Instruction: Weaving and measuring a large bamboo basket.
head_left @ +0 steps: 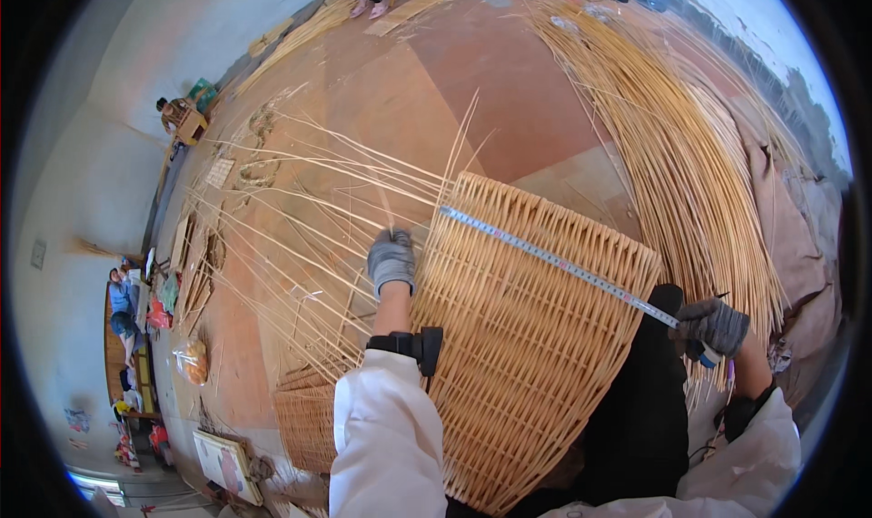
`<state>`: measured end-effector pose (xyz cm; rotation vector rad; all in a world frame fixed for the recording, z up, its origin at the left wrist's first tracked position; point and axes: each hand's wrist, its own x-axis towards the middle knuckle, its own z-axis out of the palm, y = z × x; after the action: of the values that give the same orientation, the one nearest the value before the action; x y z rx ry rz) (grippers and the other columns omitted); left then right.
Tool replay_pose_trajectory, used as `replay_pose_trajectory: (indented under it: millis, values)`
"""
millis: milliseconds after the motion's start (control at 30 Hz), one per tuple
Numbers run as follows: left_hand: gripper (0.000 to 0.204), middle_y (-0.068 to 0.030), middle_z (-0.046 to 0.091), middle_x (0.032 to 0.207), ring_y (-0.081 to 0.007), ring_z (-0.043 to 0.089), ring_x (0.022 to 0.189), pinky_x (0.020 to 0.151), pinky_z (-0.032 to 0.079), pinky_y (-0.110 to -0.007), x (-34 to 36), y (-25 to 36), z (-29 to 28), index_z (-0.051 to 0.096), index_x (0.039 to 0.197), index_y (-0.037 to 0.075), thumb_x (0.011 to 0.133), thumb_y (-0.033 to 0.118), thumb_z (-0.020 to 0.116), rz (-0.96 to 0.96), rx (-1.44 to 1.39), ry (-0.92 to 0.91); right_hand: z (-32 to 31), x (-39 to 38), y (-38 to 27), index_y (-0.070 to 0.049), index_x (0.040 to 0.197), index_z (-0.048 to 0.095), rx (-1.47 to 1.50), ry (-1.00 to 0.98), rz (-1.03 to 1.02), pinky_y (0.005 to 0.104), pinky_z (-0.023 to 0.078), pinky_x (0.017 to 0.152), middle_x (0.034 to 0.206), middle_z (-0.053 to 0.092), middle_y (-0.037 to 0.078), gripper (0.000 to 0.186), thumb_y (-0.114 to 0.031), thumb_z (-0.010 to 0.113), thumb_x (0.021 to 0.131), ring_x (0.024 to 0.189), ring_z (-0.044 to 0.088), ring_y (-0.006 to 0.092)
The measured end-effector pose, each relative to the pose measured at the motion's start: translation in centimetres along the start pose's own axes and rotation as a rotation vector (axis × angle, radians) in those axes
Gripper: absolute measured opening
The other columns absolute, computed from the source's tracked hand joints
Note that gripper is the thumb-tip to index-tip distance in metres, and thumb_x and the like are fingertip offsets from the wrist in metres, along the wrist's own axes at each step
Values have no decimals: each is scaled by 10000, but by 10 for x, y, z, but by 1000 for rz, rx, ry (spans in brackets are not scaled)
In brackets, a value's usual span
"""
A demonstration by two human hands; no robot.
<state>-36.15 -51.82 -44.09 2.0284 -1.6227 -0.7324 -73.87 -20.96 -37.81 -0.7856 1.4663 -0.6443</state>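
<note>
A woven wicker panel (536, 327) rests in front of me and over my legs, with long loose canes (318, 214) fanning out from its left side. A pale metal tape measure (563, 264) stretches slantwise across its far part. The blade's near right end runs into my right hand (713, 327), a grey glove closed round the tape's case, which is mostly hidden. My left hand (392, 262), also gloved in grey, is closed at the panel's left edge. From its fingers a thin pale cane (386, 200) sticks up among the loose ones.
A large bundle of long canes (672, 137) lies along the right. Another woven piece (309, 418) sits at the lower left, near a stack of boards (227, 463) and a plastic bag (191, 362). Other people sit along the far wall and at the left.
</note>
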Motion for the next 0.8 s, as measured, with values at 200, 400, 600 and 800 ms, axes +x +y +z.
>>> replay_pose_trajectory:
  millis: [200,400,600,800]
  values:
    - [401,-156,648,888,-318,608,882,790,461,-364,27,36,33,647,943,85,725,421,636,183,344,0,-4,10,7,15,830,639,-3,37,75,267,453,486,646,635,114,137,-114,602,802,521,579,151]
    - [376,-159,653,874,-310,617,832,788,457,-364,26,12,22,647,944,55,770,387,620,76,-334,-98,4,18,1,18,812,638,2,-7,80,256,452,497,658,636,99,136,-107,583,806,534,578,144]
    - [345,-143,611,904,-306,573,873,823,438,-367,25,-18,22,572,1001,49,830,346,530,621,250,-53,13,28,0,15,779,639,-293,-30,80,260,471,531,659,637,84,171,-138,573,820,590,601,141]
    - [261,-17,547,820,-117,507,728,665,451,-252,15,-39,13,520,945,65,733,-69,594,412,-85,-97,45,-15,35,-19,870,625,33,-89,143,256,461,527,699,642,68,190,-202,575,855,575,571,120]
